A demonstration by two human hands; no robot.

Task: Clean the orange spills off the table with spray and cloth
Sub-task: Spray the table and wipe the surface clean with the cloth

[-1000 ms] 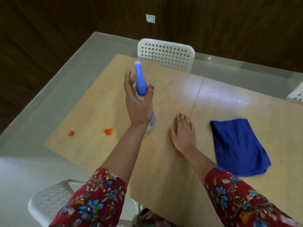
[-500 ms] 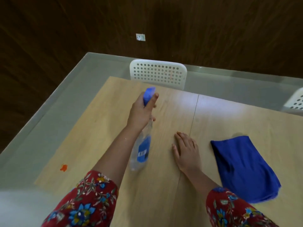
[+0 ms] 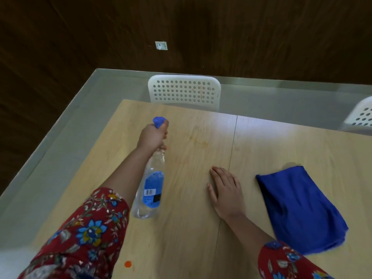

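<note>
My left hand (image 3: 152, 135) grips the blue trigger head of a clear spray bottle (image 3: 150, 184) with a blue label; the bottle slants over the wooden table (image 3: 201, 238), nozzle pointing away from me. My right hand (image 3: 225, 190) lies flat on the table, fingers straight, holding nothing. A folded blue cloth (image 3: 298, 208) lies on the table just right of that hand, not touched. One small orange spill (image 3: 128, 264) shows near the bottom edge beside my left sleeve. A faint yellowish smear (image 3: 201, 141) marks the wood ahead of the nozzle.
A white perforated chair (image 3: 184, 91) stands at the table's far edge, and part of another (image 3: 362, 115) at the far right. Grey floor runs along the left side; a dark wood wall with a white socket (image 3: 161, 45) is behind.
My left hand has closed round the spray head and lifted the bottle, tilting it and carrying it forward. The view shifted, so the orange spills slid toward the bottom. My right hand stayed flat.
</note>
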